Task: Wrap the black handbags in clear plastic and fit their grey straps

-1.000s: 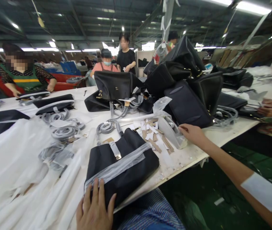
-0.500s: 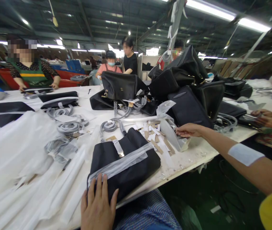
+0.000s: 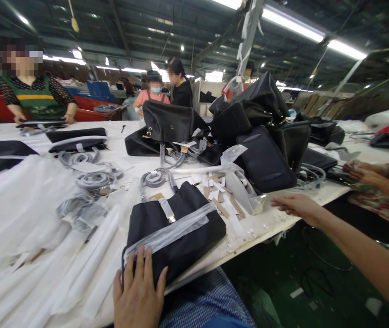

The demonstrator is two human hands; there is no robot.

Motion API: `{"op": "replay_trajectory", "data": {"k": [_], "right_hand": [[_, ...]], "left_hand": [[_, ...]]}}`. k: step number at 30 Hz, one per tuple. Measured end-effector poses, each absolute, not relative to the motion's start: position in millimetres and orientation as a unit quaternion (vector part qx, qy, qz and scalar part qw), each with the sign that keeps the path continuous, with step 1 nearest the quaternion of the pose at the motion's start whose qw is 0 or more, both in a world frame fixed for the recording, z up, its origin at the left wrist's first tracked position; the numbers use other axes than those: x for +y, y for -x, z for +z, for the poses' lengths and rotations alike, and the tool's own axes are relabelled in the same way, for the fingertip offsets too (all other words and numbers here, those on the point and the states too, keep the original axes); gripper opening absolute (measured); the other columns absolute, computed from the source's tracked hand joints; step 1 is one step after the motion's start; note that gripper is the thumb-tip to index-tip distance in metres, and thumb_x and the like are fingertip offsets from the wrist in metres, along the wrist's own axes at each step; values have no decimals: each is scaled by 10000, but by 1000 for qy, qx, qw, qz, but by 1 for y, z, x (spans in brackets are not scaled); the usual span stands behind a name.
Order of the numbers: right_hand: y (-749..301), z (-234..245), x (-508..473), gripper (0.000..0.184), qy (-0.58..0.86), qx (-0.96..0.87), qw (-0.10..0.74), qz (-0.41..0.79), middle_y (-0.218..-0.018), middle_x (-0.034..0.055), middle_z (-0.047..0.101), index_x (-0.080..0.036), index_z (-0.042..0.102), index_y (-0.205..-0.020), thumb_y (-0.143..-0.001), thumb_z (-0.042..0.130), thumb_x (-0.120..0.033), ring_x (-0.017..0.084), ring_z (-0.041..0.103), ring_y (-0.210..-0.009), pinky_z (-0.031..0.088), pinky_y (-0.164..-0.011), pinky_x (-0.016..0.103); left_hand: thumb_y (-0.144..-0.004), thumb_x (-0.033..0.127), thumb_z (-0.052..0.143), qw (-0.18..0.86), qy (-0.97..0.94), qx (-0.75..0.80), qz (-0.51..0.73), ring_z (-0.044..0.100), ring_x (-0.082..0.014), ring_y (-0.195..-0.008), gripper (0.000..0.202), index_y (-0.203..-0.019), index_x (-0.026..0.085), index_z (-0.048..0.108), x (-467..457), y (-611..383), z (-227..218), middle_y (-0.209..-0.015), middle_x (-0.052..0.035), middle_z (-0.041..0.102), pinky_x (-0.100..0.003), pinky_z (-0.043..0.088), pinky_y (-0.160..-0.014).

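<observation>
Our left hand [image 3: 138, 289]: flat, fingers spread, touching black bag [image 3: 180, 246] beneath. Our right hand [image 3: 295, 207]: outstretched, fingers bunched; grip, we cannot tell.

Left hand [image 3: 139, 287] flat, fingers spread, on a black bag [image 3: 194, 246] with a pale plastic strip [image 3: 173, 233] across its front. Right hand [image 3: 293, 207] raised just beside a grey plastic holder [image 3: 238, 189]; can't make out from here whether it pinches anything. Paper scraps [image 3: 220, 208] left of the holder. Behind, a heap of black bags [image 3: 262, 157]; across the table [image 3: 256, 228], a co-worker [image 3: 32, 100] in green apron
</observation>
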State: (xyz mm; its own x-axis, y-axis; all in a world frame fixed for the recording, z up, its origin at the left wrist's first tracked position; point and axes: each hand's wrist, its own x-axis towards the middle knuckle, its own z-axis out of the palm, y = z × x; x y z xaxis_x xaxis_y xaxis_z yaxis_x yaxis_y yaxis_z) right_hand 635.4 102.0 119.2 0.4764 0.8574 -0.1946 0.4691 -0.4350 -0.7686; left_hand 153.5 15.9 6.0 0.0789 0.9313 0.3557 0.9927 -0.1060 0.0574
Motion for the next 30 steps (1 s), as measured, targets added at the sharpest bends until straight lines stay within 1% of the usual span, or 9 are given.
{"op": "replay_trajectory", "data": {"k": [5,8,12,16,18,22,25,27,30], "right_hand": [[-637,54,87,446,759,-431,388,297,-985,165,769,-185,790,-857,-712,694,-596,194,644,-637,510,-504,299],[-645,36,86,461,756,-446,399,267,-953,141,774,-197,786,-865,-714,673,-618,201,650,-631,532,-535,315],[-656,44,72,403,766,-472,374,226,-805,97,775,-218,791,-825,-677,718,-586,229,662,-618,542,-565,335],[-636,72,64,354,741,-572,303,181,-854,66,783,-254,803,-905,-726,699,-542,267,719,-742,569,-746,374],[-607,85,70,360,696,-643,268,174,-914,69,785,-259,805,-907,-765,668,-560,267,725,-758,571,-789,386],[-519,102,93,366,589,-736,242,228,-890,59,782,-289,806,-878,-792,655,-610,263,720,-755,581,-800,389],[-440,108,109,326,511,-775,215,304,-792,51,768,-288,802,-869,-814,658,-575,250,707,-708,576,-703,356],[-387,109,117,312,457,-788,188,367,-748,44,754,-259,790,-851,-839,641,-533,227,692,-667,556,-649,322],[-318,106,124,309,384,-799,141,440,-762,33,748,-214,760,-826,-862,607,-481,192,675,-656,532,-654,283]], "left_hand": [[-974,389,382,89,720,-668,-166,333,-373,-1445,588,-1462,78,480,14,-158,11,-1506,-181,487,-613,248,-1158],[-975,378,389,94,713,-673,-171,250,-370,-1489,566,-1452,93,499,12,-161,15,-1512,-163,486,-628,203,-1177],[-976,384,402,100,716,-671,-164,179,-380,-1513,562,-1431,78,523,12,-161,17,-1514,-162,483,-644,164,-1186],[-968,404,470,98,714,-674,-160,156,-410,-1516,549,-1421,104,545,13,-157,20,-1580,-213,358,-662,198,-1163],[-958,410,519,94,706,-683,-164,132,-421,-1519,533,-1411,134,563,13,-155,22,-1610,-219,289,-665,206,-1158],[-917,488,603,57,683,-705,-180,128,-422,-1521,545,-1412,264,568,10,-148,24,-1648,-164,218,-657,235,-1154],[-879,589,618,15,670,-716,-194,115,-415,-1525,627,-1452,362,502,8,-141,21,-1672,-125,145,-652,245,-1156],[-848,636,629,-7,661,-723,-201,92,-416,-1527,685,-1466,388,472,8,-139,19,-1680,-108,113,-661,234,-1159],[-821,652,650,-26,651,-727,-218,67,-421,-1529,705,-1457,401,479,7,-138,17,-1685,-89,85,-680,212,-1162]]}}
